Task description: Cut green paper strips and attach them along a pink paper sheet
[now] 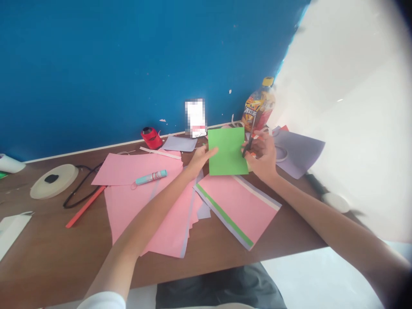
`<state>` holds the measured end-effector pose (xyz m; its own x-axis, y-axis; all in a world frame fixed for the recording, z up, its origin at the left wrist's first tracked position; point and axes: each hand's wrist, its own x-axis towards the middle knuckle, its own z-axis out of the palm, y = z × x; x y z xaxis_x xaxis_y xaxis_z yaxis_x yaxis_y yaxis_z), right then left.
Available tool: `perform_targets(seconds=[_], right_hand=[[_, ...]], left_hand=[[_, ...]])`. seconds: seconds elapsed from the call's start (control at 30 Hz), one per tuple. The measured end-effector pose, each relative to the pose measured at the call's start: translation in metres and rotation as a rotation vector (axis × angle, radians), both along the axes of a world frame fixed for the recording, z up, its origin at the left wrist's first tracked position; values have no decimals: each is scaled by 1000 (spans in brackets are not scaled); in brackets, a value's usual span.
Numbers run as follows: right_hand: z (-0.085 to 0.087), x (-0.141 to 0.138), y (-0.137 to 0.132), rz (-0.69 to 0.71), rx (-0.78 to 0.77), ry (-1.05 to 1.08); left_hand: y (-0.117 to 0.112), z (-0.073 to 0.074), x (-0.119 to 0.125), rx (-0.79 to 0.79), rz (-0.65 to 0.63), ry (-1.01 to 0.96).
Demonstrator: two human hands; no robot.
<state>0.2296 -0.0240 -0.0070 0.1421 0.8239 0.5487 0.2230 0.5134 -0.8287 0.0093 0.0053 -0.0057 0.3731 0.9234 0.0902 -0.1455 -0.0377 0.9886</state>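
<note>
A green sheet of paper [228, 151] is held upright over the brown table [64, 253]. My left hand [201, 158] pinches its left edge. My right hand [262, 156] grips black-handled scissors [249, 143] at the sheet's right edge, the blades against the paper. Below the sheet lies a stack of pink, lilac and green-edged sheets [238, 208]. More pink sheets [144, 193] spread under my left forearm.
A teal glue stick [151, 176] lies on the pink paper. A red tape dispenser [151, 137], a lilac sheet [298, 152] and a drink bottle [259, 106] sit by the blue wall. At left are a round lid [54, 181], a black cable [80, 189] and a red pencil [85, 207].
</note>
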Motion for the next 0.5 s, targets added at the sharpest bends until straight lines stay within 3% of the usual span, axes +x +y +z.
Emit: perform_targets(seconds=[0.07, 0.17, 0.3, 0.4, 0.5], right_hand=[[1, -1, -2, 22, -14, -25], [3, 1, -2, 17, -47, -41], [5, 8, 4, 30, -106, -6], [5, 10, 10, 91, -203, -1], [3, 9, 11, 176, -311, -81]], left_hand=[[-3, -2, 1, -102, -87, 72], [-8, -5, 2, -99, -96, 143], [-1, -11, 1, -35, 112, 106], [8, -16, -3, -41, 291, -49], [14, -20, -6, -84, 368, -194]])
